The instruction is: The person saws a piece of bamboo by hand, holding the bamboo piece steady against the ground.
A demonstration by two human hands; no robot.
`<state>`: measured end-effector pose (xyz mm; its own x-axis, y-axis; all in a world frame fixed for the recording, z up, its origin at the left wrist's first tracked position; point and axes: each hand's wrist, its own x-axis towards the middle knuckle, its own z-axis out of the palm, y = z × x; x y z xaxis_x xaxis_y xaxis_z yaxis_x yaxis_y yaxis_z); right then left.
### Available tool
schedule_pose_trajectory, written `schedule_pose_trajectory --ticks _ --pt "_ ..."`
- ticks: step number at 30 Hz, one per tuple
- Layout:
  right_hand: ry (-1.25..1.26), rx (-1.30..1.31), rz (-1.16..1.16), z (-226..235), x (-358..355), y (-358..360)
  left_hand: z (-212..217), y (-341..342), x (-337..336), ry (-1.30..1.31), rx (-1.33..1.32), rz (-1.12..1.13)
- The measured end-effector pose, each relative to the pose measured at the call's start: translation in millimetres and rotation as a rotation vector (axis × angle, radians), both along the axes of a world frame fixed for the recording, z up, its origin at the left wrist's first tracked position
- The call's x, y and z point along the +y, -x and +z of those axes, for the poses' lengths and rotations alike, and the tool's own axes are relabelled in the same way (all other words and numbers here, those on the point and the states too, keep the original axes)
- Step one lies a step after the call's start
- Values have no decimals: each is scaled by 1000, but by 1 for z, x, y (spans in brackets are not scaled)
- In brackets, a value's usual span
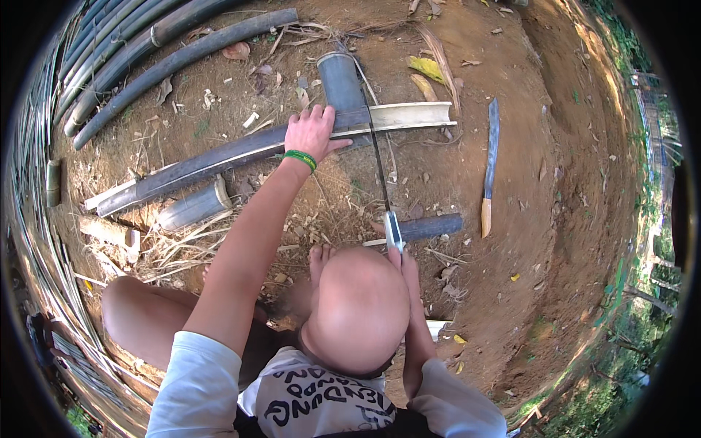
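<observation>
My left hand (310,131), with a green band on its wrist, presses flat on a long split bamboo length (219,157) that lies across the dirt and rests on an upright bamboo section (339,77). Its pale hollow end (412,115) points right. My right hand (404,264) grips the handle of a thin-bladed saw (378,168). The blade runs away from me and crosses the bamboo just right of my left hand. Much of the right hand is hidden behind a blurred round shape.
A long knife with a wooden handle (490,164) lies on the dirt to the right. Short bamboo pieces (431,226) (193,208) lie near my bare foot (318,260). Several long bamboo poles (146,51) are stacked at the upper left. Dry leaves and shavings litter the ground.
</observation>
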<state>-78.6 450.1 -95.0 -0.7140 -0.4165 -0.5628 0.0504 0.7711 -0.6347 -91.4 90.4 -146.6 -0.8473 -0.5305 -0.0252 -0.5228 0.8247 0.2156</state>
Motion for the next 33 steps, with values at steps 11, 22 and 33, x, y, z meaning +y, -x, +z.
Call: schedule_pose_trajectory --ticks 11,22,33 --pt "88 261 59 -47 -149 92 5 11 -6 -56 7 -28" --pt "44 140 88 -9 -59 44 5 3 -7 -60 36 -3" --pt "44 25 -24 23 0 -2 19 8 -20 -167 -74 0"
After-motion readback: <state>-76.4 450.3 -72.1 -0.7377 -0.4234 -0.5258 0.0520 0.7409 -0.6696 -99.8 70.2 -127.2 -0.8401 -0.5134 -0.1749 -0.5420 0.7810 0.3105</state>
